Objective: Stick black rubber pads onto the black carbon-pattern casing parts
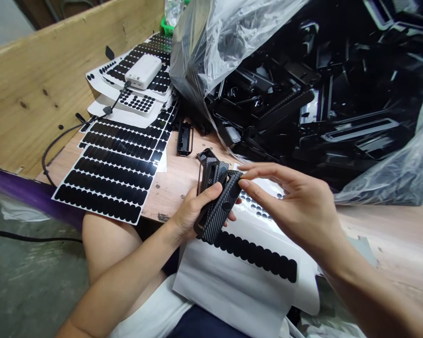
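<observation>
My left hand (pixel 193 211) is closed around a black plastic part with a carbon-weave pattern (pixel 218 206), held tilted above my lap. My right hand (pixel 296 202) reaches in from the right, its thumb and forefinger pinched at the part's upper end; whether a small pad sits between them I cannot make out. Under both hands lies a white backing sheet (pixel 239 277) carrying a row of black oval stickers (pixel 257 256) and, higher up, small round dots.
Sheets of black oval stickers (pixel 116 173) are stacked on the wooden table at the left, with a white power bank (pixel 143 71) and its cable on top. A clear plastic bag full of black plastic parts (pixel 320 89) fills the right. One loose black part (pixel 184 138) lies on the table.
</observation>
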A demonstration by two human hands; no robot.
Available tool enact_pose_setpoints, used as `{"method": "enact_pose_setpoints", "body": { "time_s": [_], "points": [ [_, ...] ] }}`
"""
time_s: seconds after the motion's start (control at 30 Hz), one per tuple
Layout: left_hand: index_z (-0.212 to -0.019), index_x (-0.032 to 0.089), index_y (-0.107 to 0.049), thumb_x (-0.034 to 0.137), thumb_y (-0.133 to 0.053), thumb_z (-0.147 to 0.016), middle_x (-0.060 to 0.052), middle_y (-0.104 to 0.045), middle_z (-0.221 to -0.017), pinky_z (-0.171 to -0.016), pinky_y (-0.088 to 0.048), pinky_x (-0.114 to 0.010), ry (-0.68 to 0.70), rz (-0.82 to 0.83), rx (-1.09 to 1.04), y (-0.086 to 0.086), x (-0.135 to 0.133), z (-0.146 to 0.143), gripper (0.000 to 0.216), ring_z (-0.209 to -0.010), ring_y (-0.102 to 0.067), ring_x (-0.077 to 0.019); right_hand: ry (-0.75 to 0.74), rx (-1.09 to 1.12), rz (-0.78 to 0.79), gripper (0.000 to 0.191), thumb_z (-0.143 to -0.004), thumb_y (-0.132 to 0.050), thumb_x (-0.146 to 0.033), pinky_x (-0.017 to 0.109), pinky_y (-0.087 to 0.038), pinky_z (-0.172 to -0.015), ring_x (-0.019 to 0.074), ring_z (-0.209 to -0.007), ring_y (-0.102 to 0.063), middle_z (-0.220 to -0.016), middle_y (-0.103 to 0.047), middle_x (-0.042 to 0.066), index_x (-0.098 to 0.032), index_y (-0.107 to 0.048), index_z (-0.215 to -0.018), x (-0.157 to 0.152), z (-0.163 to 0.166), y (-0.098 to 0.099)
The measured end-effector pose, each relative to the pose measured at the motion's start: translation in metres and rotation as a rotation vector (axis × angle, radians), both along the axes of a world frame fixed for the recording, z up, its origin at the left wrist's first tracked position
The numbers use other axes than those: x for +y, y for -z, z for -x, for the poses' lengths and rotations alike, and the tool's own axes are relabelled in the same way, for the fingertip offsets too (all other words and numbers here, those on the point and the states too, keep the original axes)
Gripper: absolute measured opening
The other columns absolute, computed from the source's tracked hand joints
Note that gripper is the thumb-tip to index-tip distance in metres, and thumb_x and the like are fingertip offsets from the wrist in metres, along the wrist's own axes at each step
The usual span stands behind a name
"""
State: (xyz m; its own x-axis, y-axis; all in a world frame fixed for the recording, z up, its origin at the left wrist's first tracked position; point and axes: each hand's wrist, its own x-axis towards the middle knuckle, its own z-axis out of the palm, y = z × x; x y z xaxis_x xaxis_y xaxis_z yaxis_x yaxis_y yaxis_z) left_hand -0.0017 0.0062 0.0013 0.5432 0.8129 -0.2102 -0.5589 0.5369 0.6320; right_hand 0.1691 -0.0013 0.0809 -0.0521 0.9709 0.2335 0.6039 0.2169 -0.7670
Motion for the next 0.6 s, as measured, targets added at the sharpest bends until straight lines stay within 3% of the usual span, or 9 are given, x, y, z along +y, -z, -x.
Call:
{"method": "enact_pose_setpoints", "body": {
  "time_s": [0.1,0.17,0.33,0.5,0.6],
  "points": [
    [-0.107,0.012,-0.07,0.06,-0.082,-0.081,-0.009,-0.075,-0.09,-0.051,-0.056,-0.021,-0.034,-0.003,0.02,-0.002,-0.002,0.0,0.056,-0.063,-0.071,-0.015,-0.011,-0.113,-0.143,0.039,-0.088,-0.077,-0.043,0.055,-0.05,-0.109,0.0371,-0.132,-0.06,-0.147,-0.061,0.013,-0.029,-0.072,-0.124,0.003,-0.001,0.002],
    [-0.105,0.012,-0.07,0.061,-0.082,-0.08,-0.01,-0.075,-0.091,-0.051,-0.056,-0.021,-0.055,-0.004,0.034,-0.004,-0.002,-0.001,0.057,-0.062,-0.07,-0.0149,-0.075,-0.117,-0.106,0.051,-0.088,-0.077,-0.048,0.053,-0.052,-0.106,0.036,-0.129,-0.062,-0.145,-0.062,0.014,-0.028,-0.067,-0.134,0.012,-0.004,0.005],
    [-0.104,0.01,-0.07,0.061,-0.086,-0.074,-0.013,-0.077,-0.094,-0.052,-0.056,-0.022,-0.073,0.007,0.036,-0.006,-0.003,0.001,0.062,-0.059,-0.068,-0.0135,-0.001,-0.156,0.059,0.031,-0.098,-0.061,-0.042,0.043,-0.054,-0.086,0.0286,-0.1,-0.07,-0.116,-0.076,0.012,-0.022,-0.072,-0.117,0.051,0.004,0.023],
    [-0.099,0.009,-0.073,0.063,-0.088,-0.071,-0.009,-0.075,-0.092,-0.055,-0.058,-0.022,-0.131,0.079,-0.018,-0.006,-0.004,0.003,0.063,-0.061,-0.068,-0.0131,-0.061,-0.309,0.196,0.005,-0.077,-0.071,-0.018,0.037,-0.048,-0.081,0.0312,-0.096,-0.07,-0.093,-0.077,0.012,-0.019,-0.073,-0.081,0.075,0.022,0.039],
    [-0.105,0.011,-0.073,0.063,-0.091,-0.067,-0.008,-0.074,-0.095,-0.06,-0.06,-0.025,-0.177,0.089,-0.06,-0.008,-0.004,0.003,0.067,-0.067,-0.069,-0.0146,0.015,-0.232,0.209,0.014,-0.086,-0.066,-0.03,0.036,-0.05,-0.076,0.0287,-0.087,-0.071,-0.085,-0.076,0.01,-0.018,-0.073,-0.09,0.076,0.011,0.033]
  ]
}}
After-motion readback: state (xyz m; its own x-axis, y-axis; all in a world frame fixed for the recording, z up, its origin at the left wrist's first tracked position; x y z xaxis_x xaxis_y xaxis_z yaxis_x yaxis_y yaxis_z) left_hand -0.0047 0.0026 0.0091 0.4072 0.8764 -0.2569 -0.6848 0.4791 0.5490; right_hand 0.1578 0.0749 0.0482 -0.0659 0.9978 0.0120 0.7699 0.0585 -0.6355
